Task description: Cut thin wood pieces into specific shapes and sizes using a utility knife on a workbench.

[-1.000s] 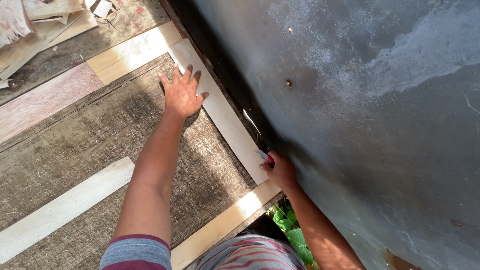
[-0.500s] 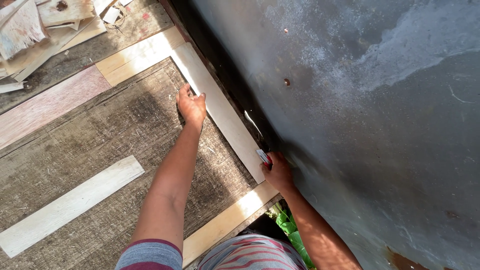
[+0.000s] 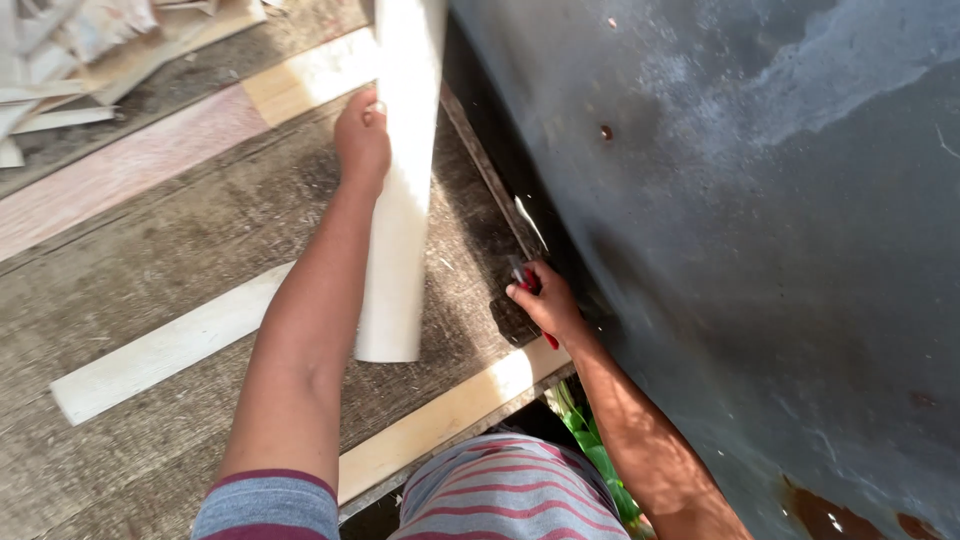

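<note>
Nearest the camera, a striped shirt (image 3: 505,500) in grey and red filled the lower edge of the view, with both forearms extending away from it. A pale wood strip (image 3: 450,412) lay along the near edge of the grey work board (image 3: 150,250), and green leaves (image 3: 590,445) showed just beyond that edge.

The right hand (image 3: 545,305) was closed around a red-handled knife (image 3: 532,290), held at the board's right edge beside the dark grey wall (image 3: 760,250). The blade (image 3: 530,222) pointed away from the person, along the gap between board and wall.

The left hand (image 3: 362,140) was wrapped around a long pale plank (image 3: 400,200), gripping its left edge. The plank was lifted clear of the board and tilted, its near end above the board's middle and its far end running out of the top of the frame.

A second pale strip (image 3: 165,350) lay flat on the board to the left of the left forearm. Farther off, a tan board (image 3: 310,75) and a pinkish board (image 3: 120,175) lay side by side. Loose scrap wood (image 3: 70,60) was piled at the far left corner.
</note>
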